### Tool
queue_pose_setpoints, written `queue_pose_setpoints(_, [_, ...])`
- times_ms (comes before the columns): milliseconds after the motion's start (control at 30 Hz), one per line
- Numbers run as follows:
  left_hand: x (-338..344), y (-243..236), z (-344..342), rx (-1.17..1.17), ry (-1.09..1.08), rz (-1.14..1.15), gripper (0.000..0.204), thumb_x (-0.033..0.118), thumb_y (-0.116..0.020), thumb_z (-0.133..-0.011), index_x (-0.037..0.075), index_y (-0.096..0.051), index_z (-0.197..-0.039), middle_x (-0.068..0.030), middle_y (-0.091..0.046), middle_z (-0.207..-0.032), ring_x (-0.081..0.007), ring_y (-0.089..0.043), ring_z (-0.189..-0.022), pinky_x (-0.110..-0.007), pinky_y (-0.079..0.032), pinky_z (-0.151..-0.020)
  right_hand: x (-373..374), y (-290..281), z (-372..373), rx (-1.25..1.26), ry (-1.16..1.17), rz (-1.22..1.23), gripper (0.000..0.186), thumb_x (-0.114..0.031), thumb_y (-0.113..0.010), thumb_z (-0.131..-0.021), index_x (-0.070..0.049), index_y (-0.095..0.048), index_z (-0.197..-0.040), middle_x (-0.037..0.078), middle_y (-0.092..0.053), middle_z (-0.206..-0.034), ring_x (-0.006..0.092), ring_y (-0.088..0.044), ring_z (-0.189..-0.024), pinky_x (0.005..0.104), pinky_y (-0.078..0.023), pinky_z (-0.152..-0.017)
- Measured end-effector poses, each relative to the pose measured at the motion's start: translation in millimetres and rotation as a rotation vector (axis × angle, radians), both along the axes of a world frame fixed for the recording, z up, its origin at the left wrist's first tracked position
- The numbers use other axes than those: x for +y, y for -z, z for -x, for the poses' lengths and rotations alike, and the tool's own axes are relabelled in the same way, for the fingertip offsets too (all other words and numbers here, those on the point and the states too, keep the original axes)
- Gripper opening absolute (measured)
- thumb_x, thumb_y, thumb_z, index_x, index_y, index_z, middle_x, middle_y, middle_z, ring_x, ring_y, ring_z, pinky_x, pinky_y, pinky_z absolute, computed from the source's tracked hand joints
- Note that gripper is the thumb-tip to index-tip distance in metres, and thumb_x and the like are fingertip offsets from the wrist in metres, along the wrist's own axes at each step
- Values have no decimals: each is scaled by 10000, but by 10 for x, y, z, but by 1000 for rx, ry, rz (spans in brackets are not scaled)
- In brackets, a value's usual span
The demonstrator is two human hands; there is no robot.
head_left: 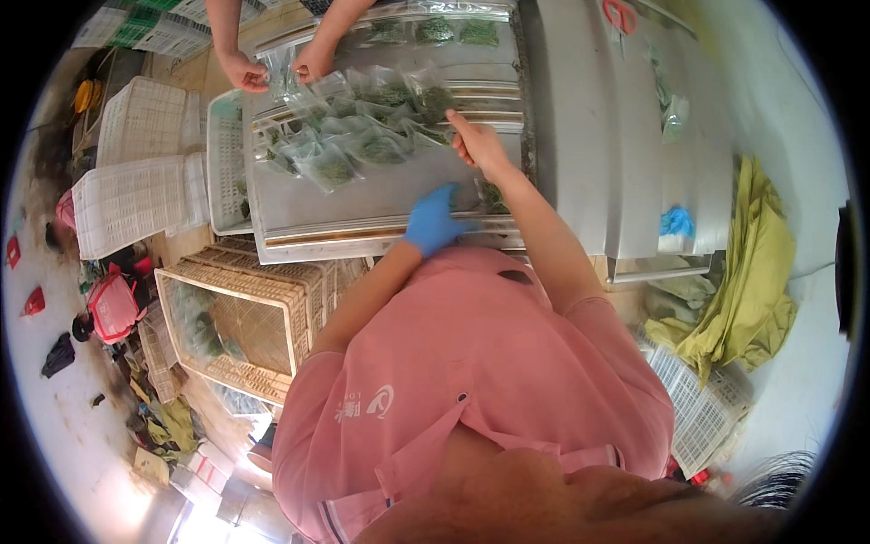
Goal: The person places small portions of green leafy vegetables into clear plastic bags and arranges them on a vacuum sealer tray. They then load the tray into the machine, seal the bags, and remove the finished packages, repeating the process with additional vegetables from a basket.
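On the steel worktop, clear plastic bags of green sprigs lie in a loose pile. My right hand is bare and closed, its fingertips at the edge of a clear bag on the pile's right side. My left hand, in a blue glove, rests at the near edge with its fingers apart and nothing visible in them. Just right of the glove lies another bag of greens, partly hidden by my right forearm. Across the worktop, another person's hands handle a clear bag.
Metal bars run across the worktop. Left of it are a pale green crate and stacked white crates; a tan crate stands below. On the steel surface to the right lie red-handled scissors and a blue crumpled item.
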State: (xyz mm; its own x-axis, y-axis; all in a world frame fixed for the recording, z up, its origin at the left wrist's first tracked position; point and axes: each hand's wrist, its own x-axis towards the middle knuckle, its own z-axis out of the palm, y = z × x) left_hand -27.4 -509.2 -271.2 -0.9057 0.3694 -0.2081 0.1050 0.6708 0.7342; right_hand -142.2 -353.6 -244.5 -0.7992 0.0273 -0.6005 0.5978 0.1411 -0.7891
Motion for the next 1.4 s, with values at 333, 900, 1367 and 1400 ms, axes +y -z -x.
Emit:
queue_pose_setpoints(333, [-276,165,234,-1043,-798,-1046,427,313,-687,-896,49,-569,-1211,-60,-638,-1021,-190,-598,-874,-338,-518,-790,397,-37,-726,-243,19,328,152,-194,-629,-928,-46,-602,-902,56,-616,-929,161,-655,-848,268,-536,-622])
queue_pose_setpoints(900, [-468,439,55,-49,-475,-188,427,220,-719,-841,63,-642,-1231,-110,-719,-878,-159,-654,-743,-325,-529,-713,208,382,-1106,562,-606,-746,164,-201,-637,-901,-38,-651,-909,127,-644,-644,215,-657,-602,354,-526,-581])
queue_pose_setpoints(1367, [-591,-474,18,-54,-331,58,688,420,-764,-752,134,-531,-1334,-141,-704,-919,-332,-688,-820,-433,-539,-698,-210,53,-1164,-124,236,524,191,-189,-634,-921,-5,-627,-974,94,-655,-921,204,-659,-884,336,-562,-782])
queue_pose_setpoints(1400, [-560,-484,27,-50,-337,63,664,393,-759,-754,142,-536,-1327,-151,-703,-912,-350,-684,-816,-445,-538,-699,-245,67,-1181,-105,258,525,193,-192,-632,-922,-6,-628,-973,97,-658,-935,205,-658,-888,338,-561,-783])
